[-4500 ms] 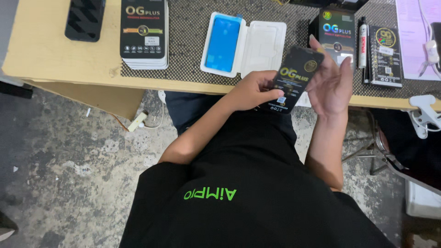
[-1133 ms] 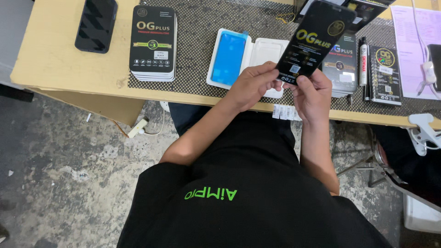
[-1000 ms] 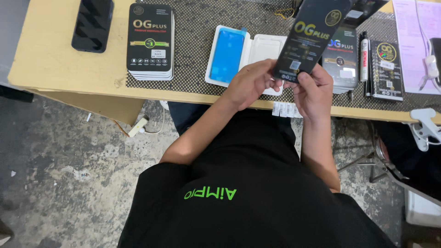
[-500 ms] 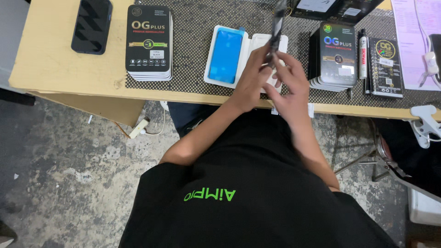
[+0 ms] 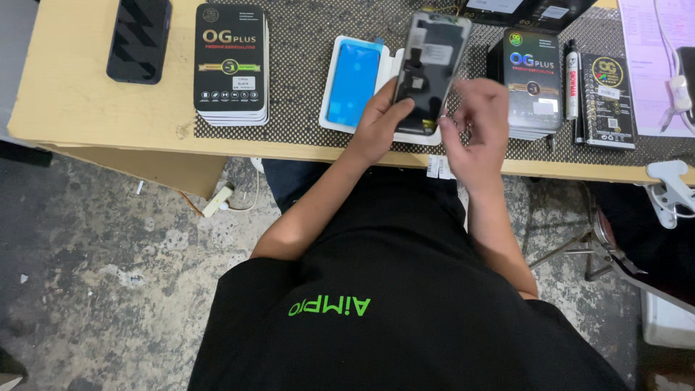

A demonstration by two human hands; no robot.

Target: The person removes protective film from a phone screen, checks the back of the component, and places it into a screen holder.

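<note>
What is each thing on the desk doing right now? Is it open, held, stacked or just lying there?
Dark screen panel: held up by the left hand, tilted, back side showing.
Right hand: open, beside the panel, holding nothing.
White tray: open, lying flat, blue film inside.
Left stack of black boxes: stacked, closed.
Right stack of black boxes: stacked, closed.
Black phone: lying flat, screen dark.
Marker pen: capped, lying flat.

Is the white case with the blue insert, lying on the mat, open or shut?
Open. The white case lies spread flat on the mat, blue insert face up; its other half is mostly hidden behind the dark panel in the left hand.
</note>
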